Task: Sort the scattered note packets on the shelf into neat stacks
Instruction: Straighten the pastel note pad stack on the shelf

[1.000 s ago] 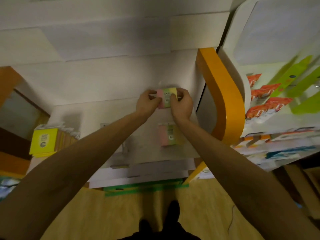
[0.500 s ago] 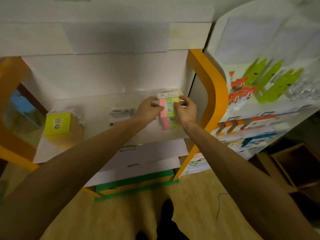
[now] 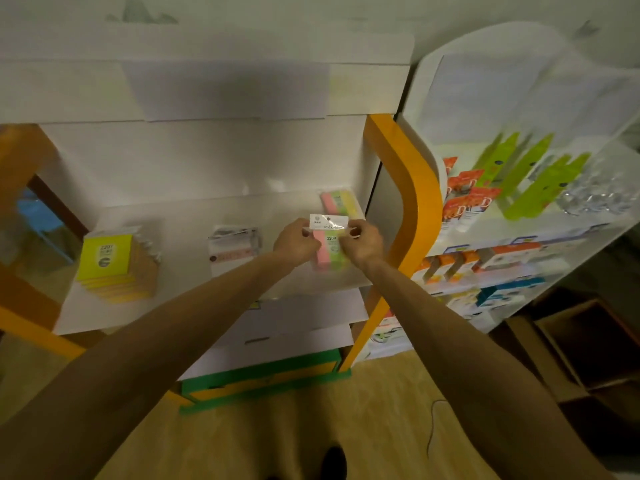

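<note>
Both hands are on one note packet [image 3: 328, 237] now, the left hand [image 3: 295, 241] pinching its left edge and the right hand [image 3: 362, 243] pinching the right, fingers curled in around the white header card. The packet hangs just above the white shelf [image 3: 180, 216], over the right-hand end, with what looks like another pink and green packet [image 3: 323, 266] lying right under it, though the blur there makes that hard to confirm. A further striped packet [image 3: 339, 201] leans at the back corner, close to the orange side panel [image 3: 412, 202]. Further left sit a pale packet [image 3: 234, 245] and a yellow stack [image 3: 114, 263], well apart from the hands. The job here seems to be squaring this packet onto the one below: keep it level, line up the header edge and the long sides before letting go, and lower it straight so it does not skid the lower one out of line.
</note>
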